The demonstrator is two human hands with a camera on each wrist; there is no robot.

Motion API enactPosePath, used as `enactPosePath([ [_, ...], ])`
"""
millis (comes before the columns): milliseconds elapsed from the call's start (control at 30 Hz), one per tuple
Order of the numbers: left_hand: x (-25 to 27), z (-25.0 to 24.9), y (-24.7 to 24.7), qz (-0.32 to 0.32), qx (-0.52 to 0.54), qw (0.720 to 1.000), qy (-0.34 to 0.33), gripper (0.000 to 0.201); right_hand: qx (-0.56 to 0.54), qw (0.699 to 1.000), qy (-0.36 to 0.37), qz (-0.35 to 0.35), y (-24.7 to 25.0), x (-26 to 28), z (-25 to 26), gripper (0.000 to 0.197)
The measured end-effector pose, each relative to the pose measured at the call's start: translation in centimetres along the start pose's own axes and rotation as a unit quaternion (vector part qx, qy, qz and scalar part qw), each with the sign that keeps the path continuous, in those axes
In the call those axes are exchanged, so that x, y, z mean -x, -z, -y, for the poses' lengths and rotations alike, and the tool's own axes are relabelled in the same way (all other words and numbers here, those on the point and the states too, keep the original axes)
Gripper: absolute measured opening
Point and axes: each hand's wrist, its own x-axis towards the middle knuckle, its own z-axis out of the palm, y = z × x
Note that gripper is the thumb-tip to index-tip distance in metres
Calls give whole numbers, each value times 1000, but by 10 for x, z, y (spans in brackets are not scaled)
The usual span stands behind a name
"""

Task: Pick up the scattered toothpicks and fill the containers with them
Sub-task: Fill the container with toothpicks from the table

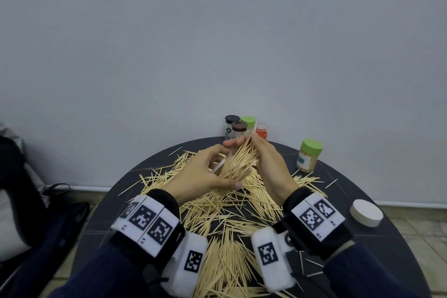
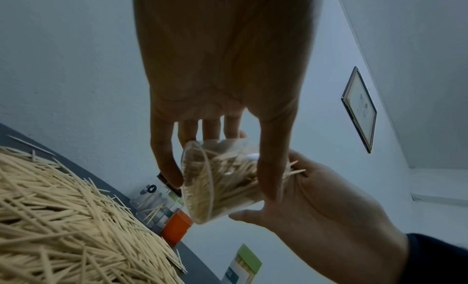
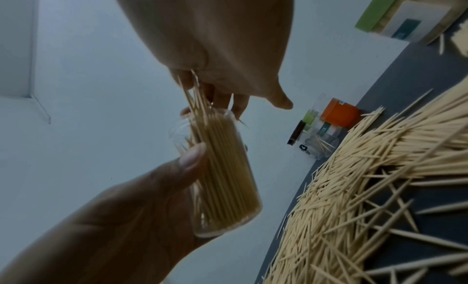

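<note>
From the head view, my left hand (image 1: 198,172) grips a clear jar (image 1: 219,167) tilted above the worktop (image 1: 362,186), while my right hand (image 1: 268,159) pinches a bundle (image 1: 242,155) of toothpicks into its mouth; loose toothpicks (image 1: 225,220) litter the worktop below. The left wrist view shows the jar nearly full, so stray tips could jam at the rim and spill. In the right wrist view the bundle looks splayed, so I judge some may miss.
</note>
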Motion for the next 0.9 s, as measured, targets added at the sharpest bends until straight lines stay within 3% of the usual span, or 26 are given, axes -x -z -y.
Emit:
enactPosePath([
  [167, 2, -3, -2, 19, 29, 999, -28, 77, -16, 999, -1, -35, -1, 1, -6, 27],
  [367, 1, -2, -1, -7, 54, 998, 10, 60, -52, 998, 20, 6, -5, 4, -6, 12],
  [533, -1, 0, -1, -16, 74, 997, 26, 57, -17, 1000, -5, 10, -8, 2, -10, 12],
  [633, 0, -1, -1, -20, 83, 996, 30, 57, -23, 1000, -10, 11, -7, 1, -13, 33],
  [800, 0, 0, -1, -11, 81, 996, 41, 54, -14, 1000, 22, 0, -4, 3, -7, 23],
  [900, 0, -1, -2, -12, 85, 995, 43, 54, 23, 1000, 7, 6, -2, 1, -9, 32],
])
